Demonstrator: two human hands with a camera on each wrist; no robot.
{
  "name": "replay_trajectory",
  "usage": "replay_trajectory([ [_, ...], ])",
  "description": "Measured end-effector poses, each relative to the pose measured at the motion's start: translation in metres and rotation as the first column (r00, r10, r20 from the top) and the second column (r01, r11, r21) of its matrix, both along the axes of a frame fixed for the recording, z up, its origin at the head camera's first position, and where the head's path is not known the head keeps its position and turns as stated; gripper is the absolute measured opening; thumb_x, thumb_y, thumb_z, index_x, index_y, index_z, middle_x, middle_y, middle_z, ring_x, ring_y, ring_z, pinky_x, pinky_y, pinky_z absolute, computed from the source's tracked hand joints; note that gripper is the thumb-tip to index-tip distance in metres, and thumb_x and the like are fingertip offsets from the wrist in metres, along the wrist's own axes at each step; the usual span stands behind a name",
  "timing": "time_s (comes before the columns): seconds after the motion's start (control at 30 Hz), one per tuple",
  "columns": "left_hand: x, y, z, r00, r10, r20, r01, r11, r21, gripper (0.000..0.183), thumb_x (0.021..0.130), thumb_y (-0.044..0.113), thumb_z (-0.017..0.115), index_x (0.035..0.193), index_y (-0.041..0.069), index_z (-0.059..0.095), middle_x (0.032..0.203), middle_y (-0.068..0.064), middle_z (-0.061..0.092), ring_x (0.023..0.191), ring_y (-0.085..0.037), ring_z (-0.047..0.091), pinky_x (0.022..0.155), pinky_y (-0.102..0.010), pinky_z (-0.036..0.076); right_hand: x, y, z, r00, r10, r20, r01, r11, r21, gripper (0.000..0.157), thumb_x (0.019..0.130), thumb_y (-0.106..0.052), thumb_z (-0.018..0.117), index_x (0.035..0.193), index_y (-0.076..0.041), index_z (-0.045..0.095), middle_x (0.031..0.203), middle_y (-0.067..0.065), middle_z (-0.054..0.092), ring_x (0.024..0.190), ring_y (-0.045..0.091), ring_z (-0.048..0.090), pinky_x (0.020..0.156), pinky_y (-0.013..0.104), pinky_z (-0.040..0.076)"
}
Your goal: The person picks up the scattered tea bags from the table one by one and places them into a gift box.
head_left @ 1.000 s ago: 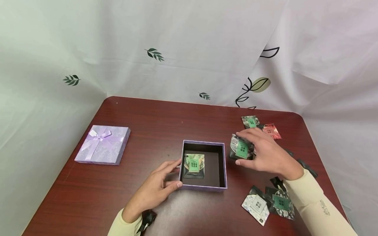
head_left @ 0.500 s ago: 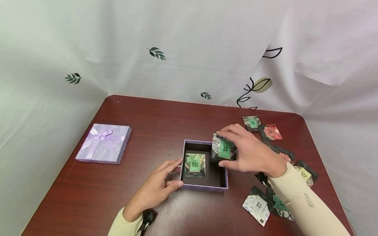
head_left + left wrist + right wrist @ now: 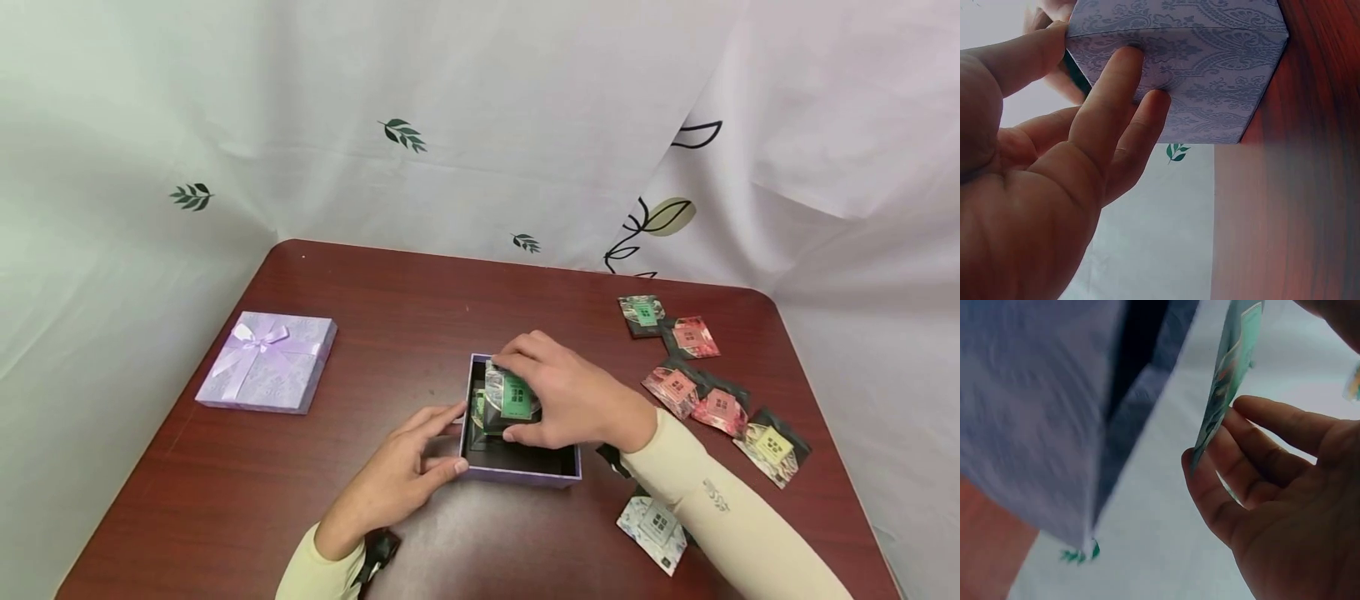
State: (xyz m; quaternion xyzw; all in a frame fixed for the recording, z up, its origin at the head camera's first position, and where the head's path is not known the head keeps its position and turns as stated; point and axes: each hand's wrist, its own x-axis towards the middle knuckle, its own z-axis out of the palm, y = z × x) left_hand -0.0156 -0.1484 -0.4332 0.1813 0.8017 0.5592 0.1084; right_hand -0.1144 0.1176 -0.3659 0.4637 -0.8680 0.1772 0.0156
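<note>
An open-topped purple patterned box (image 3: 521,477) stands at the middle of the table. My left hand (image 3: 405,462) steadies its left side; in the left wrist view the fingertips rest on the patterned wall, with the fingers mostly straight. Above the box, my right hand (image 3: 573,396) pinches a dark tea sachet (image 3: 514,398) with a green label by its edges. In the right wrist view this sachet (image 3: 1229,381) is seen edge-on, apart from the box wall. Another green-labelled sachet (image 3: 477,417) lies inside at the left, largely covered by the held one.
Several tea sachets lie at the right, among them a red one (image 3: 722,408), a yellow-labelled one (image 3: 772,446) and a white one (image 3: 654,533) partly under the right sleeve. A lavender lid (image 3: 266,367) with a ribbon bow sits at the left. White curtains hang behind the table.
My right hand has carried the green-labelled sachet leftward from right of the box to above its left part. The left hand has stayed at the box.
</note>
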Motion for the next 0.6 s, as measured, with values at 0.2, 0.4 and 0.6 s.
replay_trajectory([
  [0.2, 0.001, 0.0, 0.002, 1.0, 0.003, -0.009, -0.004, 1.0, -0.015, 0.071, 0.098, 0.01, 0.077, 0.161, 0.007, 0.044, 0.15, -0.011, 0.055, 0.134, -0.033, 0.062, 0.093, -0.022, 0.06, 0.005, -0.015, -0.018, 1.0, 0.022, -0.021, -0.02, 0.995, 0.101, 0.081, 0.078, -0.049, 0.089, 0.139, -0.002, 0.064, 0.129, 0.006, 0.062, 0.119, 0.02, 0.057, 0.1, 0.035, 0.057],
  [0.4, 0.0, 0.0, 0.003, 1.0, 0.0, 0.021, 0.0, 1.0, -0.004, 0.071, 0.098, 0.011, 0.076, 0.161, 0.007, 0.044, 0.151, -0.011, 0.053, 0.135, -0.034, 0.061, 0.093, -0.023, 0.06, 0.008, -0.024, -0.031, 0.997, 0.034, -0.067, -0.025, 0.99, 0.142, 0.077, 0.077, -0.049, 0.089, 0.134, -0.002, 0.067, 0.124, 0.006, 0.063, 0.111, 0.019, 0.058, 0.096, 0.033, 0.057],
  [0.6, 0.0, 0.0, 0.002, 1.0, 0.001, 0.022, 0.0, 1.0, -0.007, 0.07, 0.098, 0.008, 0.076, 0.161, 0.006, 0.044, 0.152, -0.013, 0.053, 0.135, -0.034, 0.061, 0.093, -0.023, 0.06, 0.01, -0.03, -0.046, 0.996, 0.026, -0.084, -0.008, 0.978, 0.207, 0.077, 0.078, -0.051, 0.088, 0.133, -0.002, 0.068, 0.123, 0.006, 0.063, 0.108, 0.018, 0.058, 0.095, 0.032, 0.057],
])
